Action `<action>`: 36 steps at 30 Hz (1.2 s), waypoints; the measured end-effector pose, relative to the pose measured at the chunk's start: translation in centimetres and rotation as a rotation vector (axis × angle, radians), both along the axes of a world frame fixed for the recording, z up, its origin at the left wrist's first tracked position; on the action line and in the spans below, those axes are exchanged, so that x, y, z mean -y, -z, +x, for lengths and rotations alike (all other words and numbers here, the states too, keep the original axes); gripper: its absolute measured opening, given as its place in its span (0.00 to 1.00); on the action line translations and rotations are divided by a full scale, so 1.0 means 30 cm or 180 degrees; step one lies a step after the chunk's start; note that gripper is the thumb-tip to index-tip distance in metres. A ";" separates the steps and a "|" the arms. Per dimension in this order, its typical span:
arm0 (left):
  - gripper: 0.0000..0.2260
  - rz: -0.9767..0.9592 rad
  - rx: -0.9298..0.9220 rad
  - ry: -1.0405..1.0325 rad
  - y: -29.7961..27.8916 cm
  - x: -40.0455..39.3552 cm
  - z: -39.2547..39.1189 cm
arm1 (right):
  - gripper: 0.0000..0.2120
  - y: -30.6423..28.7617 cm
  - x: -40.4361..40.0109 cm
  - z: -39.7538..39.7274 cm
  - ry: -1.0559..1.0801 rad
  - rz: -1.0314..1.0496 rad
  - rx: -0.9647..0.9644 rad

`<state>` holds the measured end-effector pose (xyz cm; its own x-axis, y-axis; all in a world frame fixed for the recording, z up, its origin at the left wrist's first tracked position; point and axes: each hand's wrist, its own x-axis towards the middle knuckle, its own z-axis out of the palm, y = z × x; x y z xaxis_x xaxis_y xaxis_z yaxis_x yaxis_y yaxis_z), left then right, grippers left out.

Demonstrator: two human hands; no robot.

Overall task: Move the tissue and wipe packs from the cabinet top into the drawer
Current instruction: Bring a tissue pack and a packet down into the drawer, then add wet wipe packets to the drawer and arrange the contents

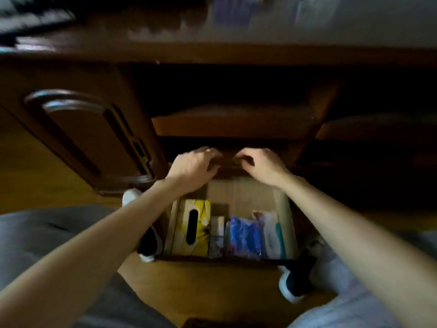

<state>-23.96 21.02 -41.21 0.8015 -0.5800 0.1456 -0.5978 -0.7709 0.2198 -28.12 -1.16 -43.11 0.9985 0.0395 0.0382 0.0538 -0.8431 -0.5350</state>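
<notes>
The drawer [240,190] is pulled out low in front of me, its pale bottom bare at the far half. At its near end lie a yellow tissue box [191,227], a small white pack [217,235], a blue pack [246,235] and a white wipe pack [272,235] with a teal strip, side by side. My left hand [192,165] and my right hand [262,165] sit close together at the drawer's far end, fingers curled over a dark wooden edge [228,162]. On the cabinet top [165,31], blurred purple packs [233,10] show.
A dark wooden cabinet door [78,129] stands open at the left. An open shelf [231,124] lies above the drawer. My shoes [147,240] [295,282] flank the drawer on the wooden floor [201,292], with my grey-trousered knees at both lower corners.
</notes>
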 end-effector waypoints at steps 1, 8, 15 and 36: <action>0.14 -0.0192 0.0388 0.0136 -0.113 0.026 0.007 | 0.08 -0.107 0.024 -0.009 0.0014 0.0015 0.0323; 0.08 -0.1206 0.1767 0.0456 -0.780 0.199 0.111 | 0.10 -0.780 0.196 -0.007 0.0471 -0.0458 0.2276; 0.13 -0.0635 0.1262 0.0138 -0.976 0.388 0.380 | 0.25 -0.943 0.459 0.214 0.1125 -0.1088 0.0884; 0.21 -0.0386 0.0330 -0.0168 -0.672 0.947 1.222 | 0.35 -0.784 0.749 1.082 0.2397 -0.1530 0.0535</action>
<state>12.70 -7.38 -21.04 0.8075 -0.5106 0.2954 -0.5814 -0.7735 0.2523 4.35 -23.62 -19.59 0.7494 -0.5720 0.3336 -0.5563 -0.8171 -0.1513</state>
